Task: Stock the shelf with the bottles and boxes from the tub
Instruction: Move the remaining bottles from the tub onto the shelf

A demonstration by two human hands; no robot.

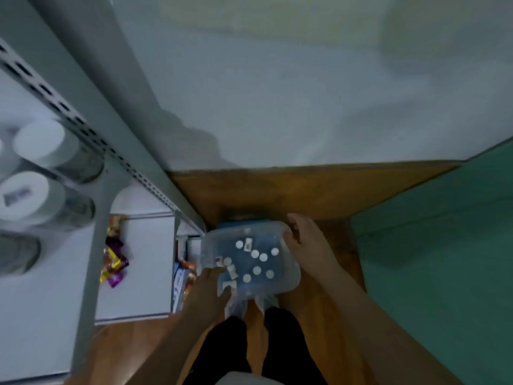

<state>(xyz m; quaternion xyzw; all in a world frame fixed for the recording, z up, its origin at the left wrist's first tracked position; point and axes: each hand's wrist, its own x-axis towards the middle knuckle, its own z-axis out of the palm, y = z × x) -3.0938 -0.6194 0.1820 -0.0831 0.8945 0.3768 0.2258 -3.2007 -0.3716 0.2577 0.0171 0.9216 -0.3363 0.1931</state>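
Looking straight down, I start at the far left, where the shelf (94,168) rises with large white-lidded jars (39,143) on an upper level and bright snack packets (113,259) lower down. Next comes my left hand (206,284), fingers relaxed and fairly straight, resting against the near-left rim of the tub (288,282); I judge it touches rather than grips. The tub sits on the wooden floor just beyond my feet, its long axis running from near-right to far-left, toward the shelf's foot. Inside stand the bottles (256,270), upright, white caps pointing up at me, with small boxes (247,243) among them; blur hides their lettering. My right hand (298,237) curls over the far-right rim. The left hand lies nearer the caps and the shelf, so I judge it should pick first.
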